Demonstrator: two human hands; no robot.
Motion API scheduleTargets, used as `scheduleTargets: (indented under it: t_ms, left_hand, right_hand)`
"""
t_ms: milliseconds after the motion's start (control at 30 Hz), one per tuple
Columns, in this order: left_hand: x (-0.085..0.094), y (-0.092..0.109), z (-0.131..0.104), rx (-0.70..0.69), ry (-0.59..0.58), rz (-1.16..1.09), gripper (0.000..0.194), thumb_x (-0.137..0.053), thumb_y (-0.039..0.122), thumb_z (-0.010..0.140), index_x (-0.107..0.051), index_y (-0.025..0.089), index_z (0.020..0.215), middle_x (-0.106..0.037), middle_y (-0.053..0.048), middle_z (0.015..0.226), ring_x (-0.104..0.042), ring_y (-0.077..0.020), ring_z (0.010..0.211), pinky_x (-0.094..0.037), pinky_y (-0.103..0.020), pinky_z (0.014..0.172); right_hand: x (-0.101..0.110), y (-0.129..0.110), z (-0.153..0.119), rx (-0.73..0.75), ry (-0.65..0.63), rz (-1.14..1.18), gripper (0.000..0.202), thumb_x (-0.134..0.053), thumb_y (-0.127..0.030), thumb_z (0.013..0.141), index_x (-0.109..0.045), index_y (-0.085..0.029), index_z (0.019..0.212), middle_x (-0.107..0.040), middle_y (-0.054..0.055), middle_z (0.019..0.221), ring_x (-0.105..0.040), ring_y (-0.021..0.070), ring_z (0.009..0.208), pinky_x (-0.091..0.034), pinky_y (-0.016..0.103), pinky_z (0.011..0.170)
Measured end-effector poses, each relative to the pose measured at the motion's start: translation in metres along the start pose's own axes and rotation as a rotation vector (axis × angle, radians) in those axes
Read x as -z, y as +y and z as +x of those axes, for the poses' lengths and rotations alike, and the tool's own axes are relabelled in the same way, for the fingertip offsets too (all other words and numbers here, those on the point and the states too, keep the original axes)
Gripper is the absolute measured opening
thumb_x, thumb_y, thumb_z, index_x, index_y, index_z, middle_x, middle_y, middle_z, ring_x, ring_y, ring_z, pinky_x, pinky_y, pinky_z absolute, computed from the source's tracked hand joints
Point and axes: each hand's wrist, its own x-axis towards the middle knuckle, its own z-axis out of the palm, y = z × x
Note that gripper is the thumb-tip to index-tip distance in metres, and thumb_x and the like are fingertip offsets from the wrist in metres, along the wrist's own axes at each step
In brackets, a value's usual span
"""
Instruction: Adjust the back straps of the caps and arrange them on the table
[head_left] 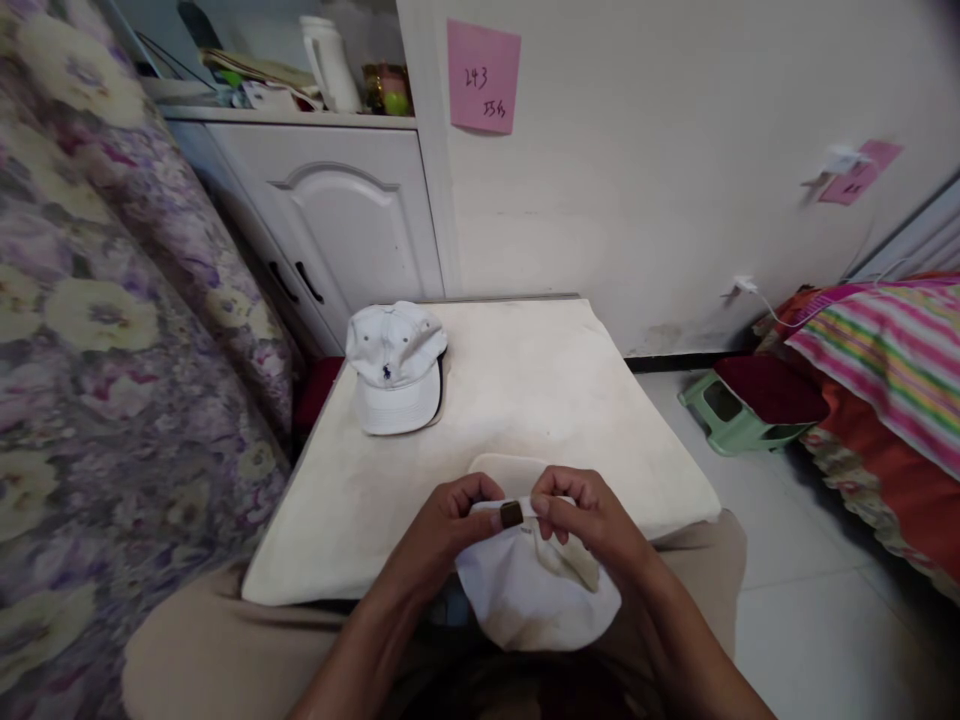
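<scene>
Both arms are reaching up from the bottom and leaning in toward each other, so the two hands are almost meeting in the middle. The left hand (459,512) is bending its fingers, and its thumb is pointing across at the small dark buckle (511,514). Its grip is closing in a pinch on the back strap by that buckle. The right hand (583,505) is curling its fingers too, and its grip is pinching the strap (529,508) just beside the buckle, with thumb and finger close together. The white cap (536,595) is sitting right between and under both hands, at the near edge of the table (525,370). Its round part is hanging down toward the person's lap, and its brim (506,463) is poking out past the fingers, over the table. Another white cap (397,368) is lying well apart, near the table's far left corner.
</scene>
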Motion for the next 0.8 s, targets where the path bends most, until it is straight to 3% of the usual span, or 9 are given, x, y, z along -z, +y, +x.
scheduleTargets:
  t_ms: [367, 800]
  left_hand:
    - [0.000, -0.001, 0.001, 0.005, -0.002, 0.012, 0.037, -0.084, 0.041, 0.066, -0.060, 0.015, 0.074, -0.053, 0.005, 0.061, -0.038, -0.0071, 0.051, -0.025, -0.021, 0.049]
    - [-0.002, -0.001, 0.001, -0.015, -0.004, 0.058, 0.029, -0.081, 0.036, 0.069, -0.062, 0.014, 0.075, -0.056, 0.003, 0.064, -0.041, -0.0083, 0.055, -0.027, -0.021, 0.052]
  right_hand:
    - [0.010, -0.004, 0.004, 0.078, -0.108, -0.133, 0.026, -0.067, -0.037, 0.089, -0.066, -0.017, 0.073, -0.063, -0.001, 0.063, -0.053, 0.0109, 0.056, -0.042, 0.023, 0.056]
    - [0.012, 0.002, 0.005, 0.056, -0.157, -0.042, 0.027, -0.069, -0.041, 0.087, -0.066, -0.017, 0.077, -0.063, -0.001, 0.063, -0.052, 0.0106, 0.056, -0.041, 0.022, 0.054]
